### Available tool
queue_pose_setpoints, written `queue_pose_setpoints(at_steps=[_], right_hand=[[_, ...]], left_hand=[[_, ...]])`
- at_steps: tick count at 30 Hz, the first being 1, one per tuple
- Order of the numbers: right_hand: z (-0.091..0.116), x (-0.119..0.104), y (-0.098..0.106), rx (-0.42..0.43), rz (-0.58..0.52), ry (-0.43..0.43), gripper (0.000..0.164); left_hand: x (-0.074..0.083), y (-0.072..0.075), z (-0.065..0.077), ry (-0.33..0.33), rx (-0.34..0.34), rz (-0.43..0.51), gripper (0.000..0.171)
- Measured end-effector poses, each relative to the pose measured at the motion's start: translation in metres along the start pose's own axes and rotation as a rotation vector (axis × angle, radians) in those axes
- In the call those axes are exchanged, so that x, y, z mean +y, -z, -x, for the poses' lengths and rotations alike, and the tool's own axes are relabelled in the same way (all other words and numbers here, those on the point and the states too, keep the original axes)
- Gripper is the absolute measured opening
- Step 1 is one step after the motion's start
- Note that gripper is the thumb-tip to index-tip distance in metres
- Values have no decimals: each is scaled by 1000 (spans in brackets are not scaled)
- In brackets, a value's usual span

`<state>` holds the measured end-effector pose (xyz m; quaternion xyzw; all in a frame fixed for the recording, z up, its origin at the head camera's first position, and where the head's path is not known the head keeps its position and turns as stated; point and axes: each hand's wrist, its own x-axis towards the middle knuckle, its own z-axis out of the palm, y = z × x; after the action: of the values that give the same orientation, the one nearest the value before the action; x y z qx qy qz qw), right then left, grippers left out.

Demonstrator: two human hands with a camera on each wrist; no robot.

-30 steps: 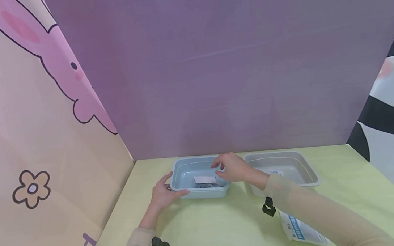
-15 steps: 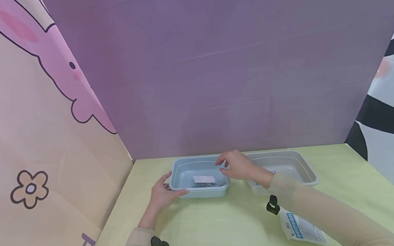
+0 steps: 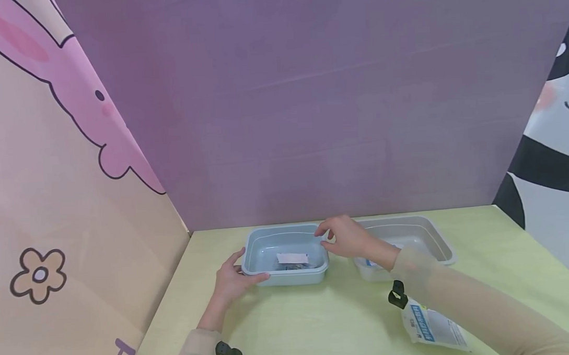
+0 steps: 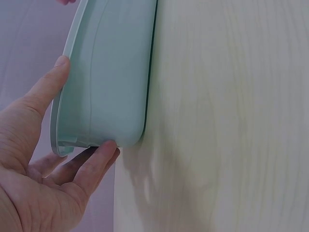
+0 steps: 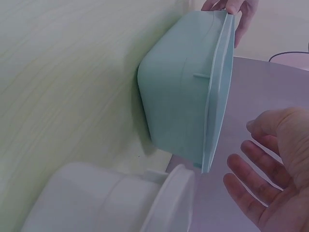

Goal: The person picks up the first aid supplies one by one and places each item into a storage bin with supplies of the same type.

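Note:
A light blue plastic bin (image 3: 288, 280) stands at the back of the table. My left hand (image 3: 232, 280) grips its front left corner; the left wrist view shows the thumb on the rim and fingers against the end wall (image 4: 116, 72). Inside lies a clear packet with a white label (image 3: 292, 258) and dark contents. My right hand (image 3: 345, 238) hovers at the bin's right rim, its fingers loosely bent with nothing between them. In the right wrist view the right hand (image 5: 263, 174) is apart from the blue bin (image 5: 178, 82).
A grey-white bin (image 3: 439, 237) stands close right of the blue one, partly behind my right forearm, with a blue-printed packet (image 3: 369, 262) in it. A white and blue bag (image 3: 433, 326) lies in front, partly under the right sleeve. A purple wall (image 3: 282, 120) rises behind.
My right hand has drawn back to the right, from over the blue bin's inside to its right rim. The left hand keeps its grip on the corner. The head view has shifted slightly.

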<state>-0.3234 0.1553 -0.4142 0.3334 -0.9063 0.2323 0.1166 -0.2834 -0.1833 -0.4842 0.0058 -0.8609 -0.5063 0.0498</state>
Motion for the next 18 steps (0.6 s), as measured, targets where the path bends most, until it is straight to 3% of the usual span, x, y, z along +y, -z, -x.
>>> queue_pose_setpoints(at_steps=[18], right_hand=[[6,9,1,29,27,-24,21]], left_hand=[[1,4,1,-4,-1,-20,107]])
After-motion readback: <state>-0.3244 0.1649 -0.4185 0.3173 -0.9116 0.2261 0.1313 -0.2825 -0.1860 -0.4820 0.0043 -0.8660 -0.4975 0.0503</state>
